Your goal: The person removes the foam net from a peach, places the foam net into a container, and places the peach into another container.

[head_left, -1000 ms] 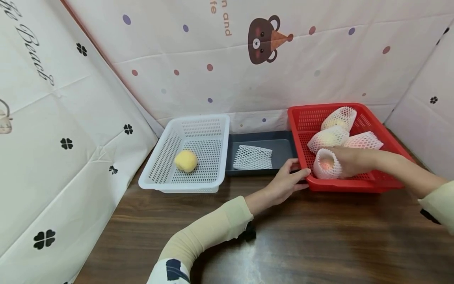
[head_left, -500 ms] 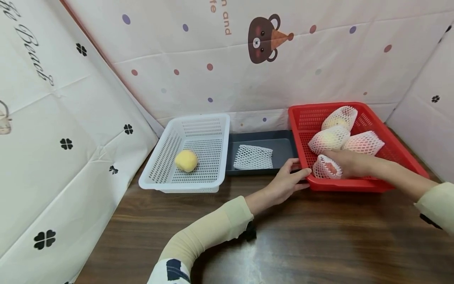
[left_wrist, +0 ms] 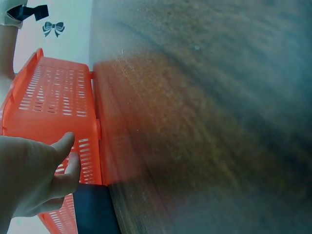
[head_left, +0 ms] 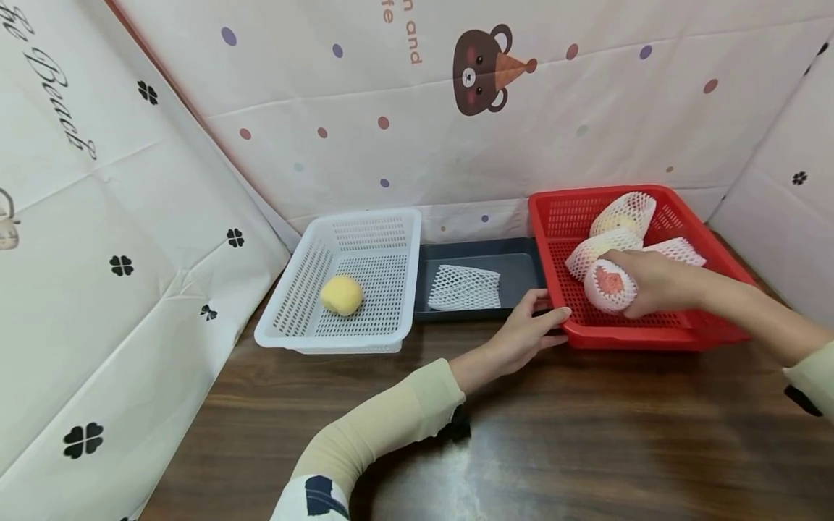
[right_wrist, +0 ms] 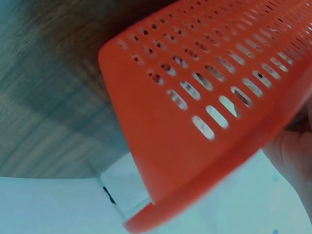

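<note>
My right hand (head_left: pixel 661 282) grips a reddish fruit (head_left: pixel 609 282) in a pink-white foam net sleeve, low inside the red basket (head_left: pixel 625 339). The sleeve's opening faces left, with the fruit showing through. Behind it lie other netted fruits, among them a pale yellow one (head_left: pixel 602 250) and one in a pinkish net (head_left: pixel 677 250), partly hidden by my hand. My left hand (head_left: pixel 521 333) rests against the basket's front left corner, its thumb across the corner. In the right wrist view, the basket wall (right_wrist: pixel 141 122) hides most of my right hand (right_wrist: pixel 295 156).
A white basket (head_left: pixel 332 340) with one bare yellow fruit (head_left: pixel 342 295) stands at the left. Between the baskets is a dark tray (head_left: pixel 521 268) with an empty foam net (head_left: pixel 465 288) on it. A printed cloth (head_left: pixel 391 166) hangs behind the wooden table (head_left: pixel 521 434).
My right hand has lifted the netted fruit slightly from the basket's front and moved it back, after turning it in the grip. My left hand has stayed at the corner.
</note>
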`<state>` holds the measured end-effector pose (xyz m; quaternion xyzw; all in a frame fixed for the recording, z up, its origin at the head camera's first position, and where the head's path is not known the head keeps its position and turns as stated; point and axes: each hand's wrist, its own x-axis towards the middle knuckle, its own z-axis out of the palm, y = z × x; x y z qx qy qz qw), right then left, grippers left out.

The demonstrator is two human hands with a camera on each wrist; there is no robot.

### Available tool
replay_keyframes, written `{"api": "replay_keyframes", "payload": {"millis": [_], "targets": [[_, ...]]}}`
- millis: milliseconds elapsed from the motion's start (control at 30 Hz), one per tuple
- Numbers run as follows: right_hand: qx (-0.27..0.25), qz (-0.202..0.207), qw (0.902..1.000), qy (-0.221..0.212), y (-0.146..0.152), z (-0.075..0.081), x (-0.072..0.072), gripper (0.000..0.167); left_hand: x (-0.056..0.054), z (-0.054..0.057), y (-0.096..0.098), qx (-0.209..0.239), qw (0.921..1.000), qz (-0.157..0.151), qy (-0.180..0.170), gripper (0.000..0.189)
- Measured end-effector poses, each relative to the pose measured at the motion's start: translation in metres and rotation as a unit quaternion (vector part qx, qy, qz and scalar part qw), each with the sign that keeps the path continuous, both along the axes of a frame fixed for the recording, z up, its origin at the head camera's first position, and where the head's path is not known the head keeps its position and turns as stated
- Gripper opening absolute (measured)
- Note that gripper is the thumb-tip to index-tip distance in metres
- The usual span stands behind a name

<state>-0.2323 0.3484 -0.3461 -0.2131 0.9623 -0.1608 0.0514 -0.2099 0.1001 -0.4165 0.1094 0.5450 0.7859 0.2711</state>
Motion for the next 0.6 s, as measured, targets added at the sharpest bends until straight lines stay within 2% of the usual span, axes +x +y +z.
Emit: {"api": "replay_keyframes", "payload": {"millis": [267, 467, 533, 600], "targets": [[-0.006, 0.006, 1.0, -0.001, 0.0, 0.015, 0.007, 0.095, 0.0, 0.005, 0.0, -0.01, 0.9999, 0.0, -0.006, 0.036], [0.0, -0.002, 1.0, -0.005, -0.004, 0.025, 0.012, 0.1, -0.002, 0.009, 0.001, -0.024, 0.9996, -0.006, -0.014, 0.036], [-0.007, -0.001, 1.0, -0.006, -0.006, 0.028, 0.014, 0.099, -0.003, 0.011, 0.0, -0.034, 0.9994, -0.008, -0.004, 0.036], [-0.014, 0.0, 0.9999, -0.001, -0.011, 0.03, 0.017, 0.098, -0.003, 0.012, -0.001, -0.054, 0.9983, -0.01, 0.02, 0.037]]}}
